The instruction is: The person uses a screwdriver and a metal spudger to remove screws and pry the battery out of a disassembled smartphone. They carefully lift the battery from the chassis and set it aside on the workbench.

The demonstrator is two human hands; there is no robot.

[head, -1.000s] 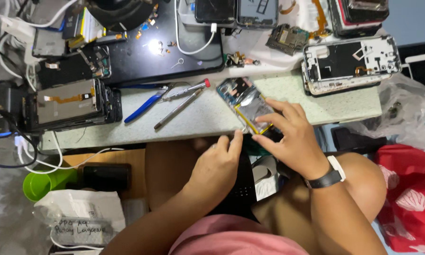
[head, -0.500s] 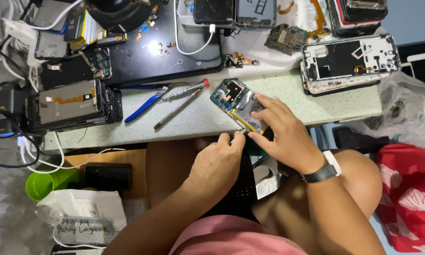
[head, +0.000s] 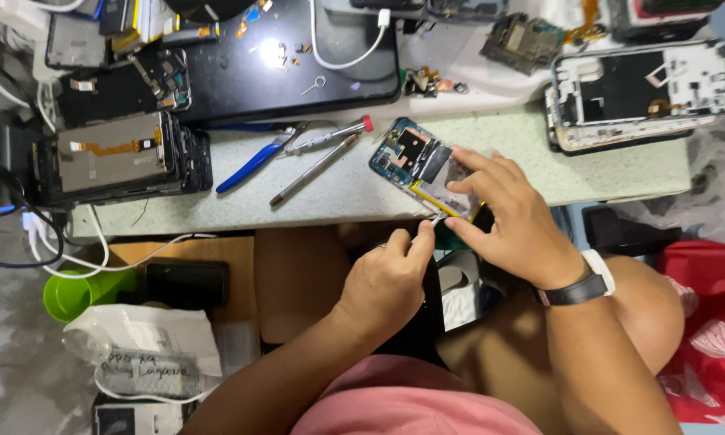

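Fingertips of your left hand (head: 386, 278) pinch a thin metal tool, seemingly tweezers (head: 436, 217), whose tip meets the lower edge of the opened phone (head: 423, 165). Your right hand (head: 511, 217) lies spread over that phone, fingers (head: 471, 161) pressing flat on its lower half and pinning it at the front edge of the pale green bench (head: 620, 173). So far the back cover is off: the blue circuit board and a yellow-edged part beneath your fingers lie bare. By the look of it, you are only starting on that lower edge, and nothing is lifted free yet. Just left, a screwdriver (head: 314, 169) and blue-handled pliers (head: 253, 161) lie unused; a stripped frame (head: 644, 93) sits well apart.
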